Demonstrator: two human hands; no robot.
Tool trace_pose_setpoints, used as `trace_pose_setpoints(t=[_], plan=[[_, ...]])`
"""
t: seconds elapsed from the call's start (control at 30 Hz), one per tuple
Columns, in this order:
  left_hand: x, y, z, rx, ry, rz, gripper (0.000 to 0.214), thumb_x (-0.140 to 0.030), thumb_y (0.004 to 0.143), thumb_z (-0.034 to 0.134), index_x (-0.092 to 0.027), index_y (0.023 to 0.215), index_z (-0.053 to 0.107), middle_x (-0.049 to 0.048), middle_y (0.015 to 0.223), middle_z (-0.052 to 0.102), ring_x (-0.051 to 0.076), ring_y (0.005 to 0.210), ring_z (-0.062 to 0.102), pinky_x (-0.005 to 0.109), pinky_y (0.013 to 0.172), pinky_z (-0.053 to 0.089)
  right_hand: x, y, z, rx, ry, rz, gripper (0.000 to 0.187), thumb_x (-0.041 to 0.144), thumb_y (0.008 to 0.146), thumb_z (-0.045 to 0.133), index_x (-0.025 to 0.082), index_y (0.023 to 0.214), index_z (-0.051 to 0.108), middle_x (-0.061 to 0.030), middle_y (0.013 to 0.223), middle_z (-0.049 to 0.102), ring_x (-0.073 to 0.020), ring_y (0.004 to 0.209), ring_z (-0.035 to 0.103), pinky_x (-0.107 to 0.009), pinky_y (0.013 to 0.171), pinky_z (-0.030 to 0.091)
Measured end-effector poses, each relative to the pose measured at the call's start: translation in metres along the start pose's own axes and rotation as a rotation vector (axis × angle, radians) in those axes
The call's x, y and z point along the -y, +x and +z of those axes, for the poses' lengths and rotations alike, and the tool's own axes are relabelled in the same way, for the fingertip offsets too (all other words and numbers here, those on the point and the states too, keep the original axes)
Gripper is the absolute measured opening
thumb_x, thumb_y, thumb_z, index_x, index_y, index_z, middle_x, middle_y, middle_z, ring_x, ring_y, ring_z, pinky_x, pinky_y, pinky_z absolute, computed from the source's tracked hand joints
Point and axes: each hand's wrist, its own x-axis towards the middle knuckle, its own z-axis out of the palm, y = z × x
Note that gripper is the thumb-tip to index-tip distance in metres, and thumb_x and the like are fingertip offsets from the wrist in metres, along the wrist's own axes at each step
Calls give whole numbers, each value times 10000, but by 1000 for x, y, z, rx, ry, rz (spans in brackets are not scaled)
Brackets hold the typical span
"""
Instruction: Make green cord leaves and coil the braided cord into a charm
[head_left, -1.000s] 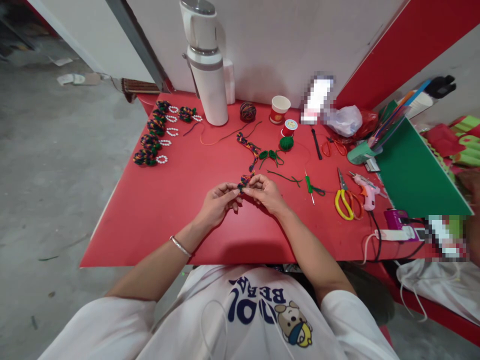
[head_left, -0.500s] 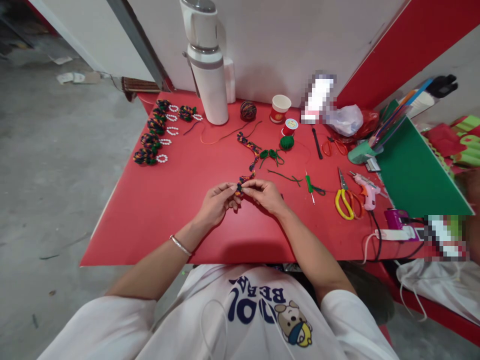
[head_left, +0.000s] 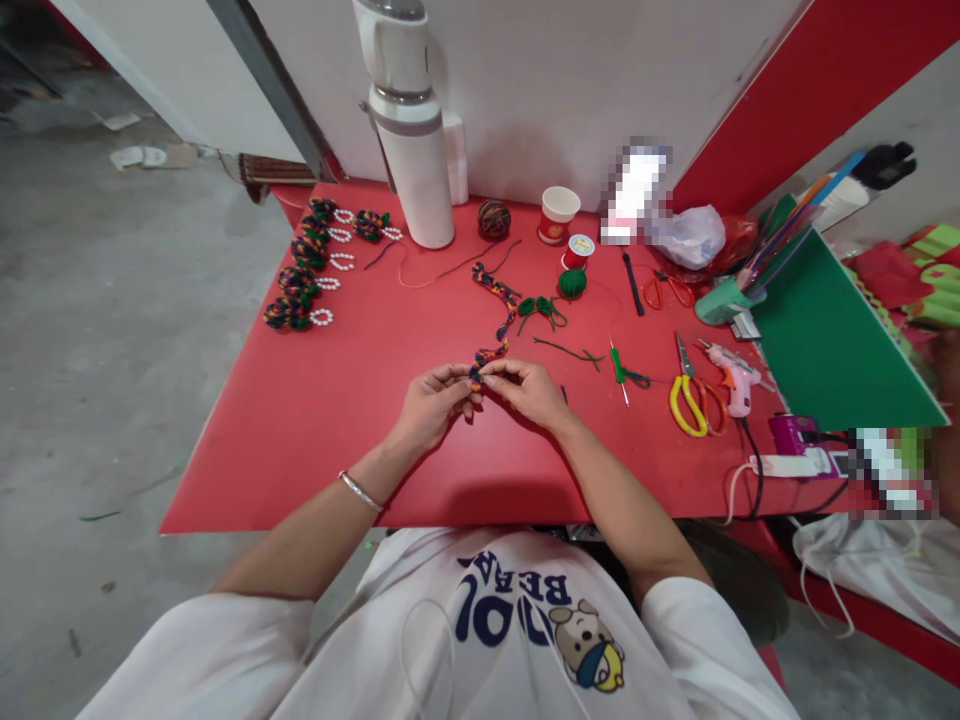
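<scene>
Between my two hands is the near end of a multicoloured crocheted yarn strip [head_left: 491, 354], its far part curling away over the red table [head_left: 315, 450]. My left hand [head_left: 439, 402] pinches that end between thumb and fingers. From the other side, my right hand [head_left: 523, 387] grips it with thumb and forefinger, and the fingertips of both hands nearly meet. Just beyond lie green yarn pieces [head_left: 541, 310] tied like leaves and a loose green strand [head_left: 568, 350]. A crochet hook with a green handle [head_left: 618, 368] rests to the right of my right hand.
Finished yarn pieces with white bead loops [head_left: 298, 283] line the left side. A white flask [head_left: 414, 170], yarn ball [head_left: 494, 219], paper cup [head_left: 559, 214], red thread spool [head_left: 578, 252] and green yarn ball [head_left: 572, 283] stand behind. Yellow-handled scissors [head_left: 686, 400] and a pink glue gun [head_left: 735, 383] lie right.
My left thumb and fingers have shifted slightly on the strip's end, which shows a little more between the hands. The whole view has moved slightly; the other things lie as before.
</scene>
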Motion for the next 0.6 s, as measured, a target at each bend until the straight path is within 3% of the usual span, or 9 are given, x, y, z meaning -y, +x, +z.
trace_pose_setpoints(t=[0.37,0.6], plan=[[3,1,-4,46,36,2,510,-360,582,970,-100,934,708,83,675,749,205,556,708,278,437,578,-5,2,5,-42,108,64,224,391,803,753,204,913,696,-9,871,722,-137,758,644,-280,760,531],[2,1,-2,39,52,21,476,-365,596,967,-100,902,717,76,684,742,193,565,700,274,446,579,-2,0,4,-56,-25,36,193,385,852,710,195,889,714,-2,808,699,-128,707,576,-264,694,472]])
